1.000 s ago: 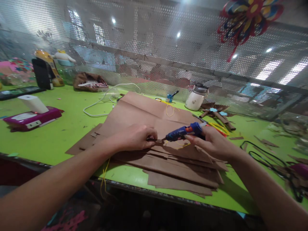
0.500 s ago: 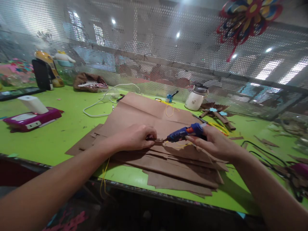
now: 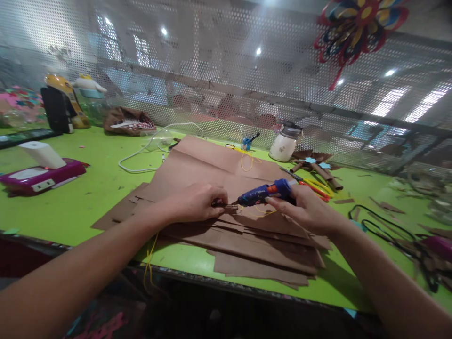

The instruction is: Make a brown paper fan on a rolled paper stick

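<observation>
My right hand (image 3: 306,209) is wrapped round a blue hot glue gun (image 3: 263,194), its nozzle pointing left. Close to that nozzle, my left hand (image 3: 202,201) pinches a small thin dark piece (image 3: 229,205); its exact kind is too small to make out. The nozzle tip is at or just beside the right end of this piece, and I cannot tell whether they touch. Both hands are over a stack of brown paper sheets (image 3: 201,160). A thin yellow string (image 3: 259,213) lies on the paper below the glue gun.
On the green table (image 3: 95,197), a purple power strip (image 3: 45,176) with a white plug stands left. A white jar (image 3: 284,141) and a blue pot (image 3: 246,142) stand at the back. Yellow-handled pliers (image 3: 319,186) and a black cord (image 3: 384,223) lie right. Behind rises a perforated metal screen (image 3: 219,61).
The whole view has shifted slightly, so most things appear a little further left. The glue gun's nozzle stays close to the small piece, and both hands keep their grip.
</observation>
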Motion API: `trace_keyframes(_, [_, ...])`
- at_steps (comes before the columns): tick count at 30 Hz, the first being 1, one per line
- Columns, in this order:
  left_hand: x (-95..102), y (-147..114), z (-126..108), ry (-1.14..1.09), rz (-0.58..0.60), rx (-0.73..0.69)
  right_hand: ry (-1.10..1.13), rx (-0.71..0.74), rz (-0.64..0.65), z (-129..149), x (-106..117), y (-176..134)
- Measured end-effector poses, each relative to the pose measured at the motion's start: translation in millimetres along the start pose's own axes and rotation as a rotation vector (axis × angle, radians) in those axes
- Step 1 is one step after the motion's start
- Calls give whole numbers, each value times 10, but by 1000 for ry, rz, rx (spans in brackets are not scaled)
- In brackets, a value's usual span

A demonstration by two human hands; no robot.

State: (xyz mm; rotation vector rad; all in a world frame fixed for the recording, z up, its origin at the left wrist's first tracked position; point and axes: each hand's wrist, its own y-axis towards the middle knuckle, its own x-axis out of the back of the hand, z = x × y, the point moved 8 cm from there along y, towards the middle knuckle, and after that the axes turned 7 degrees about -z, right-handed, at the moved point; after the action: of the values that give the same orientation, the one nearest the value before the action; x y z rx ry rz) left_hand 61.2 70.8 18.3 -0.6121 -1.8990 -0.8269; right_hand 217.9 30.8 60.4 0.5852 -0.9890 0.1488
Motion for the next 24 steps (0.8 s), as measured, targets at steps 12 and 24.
trace_keyframes(12, [18,3,-15,18,-5,1,-71,-18,-7,-78,59,-15])
trace_keyframes(24, [11,5,-24,-8,13,-2,-92,-29,31,-63,64,-29])
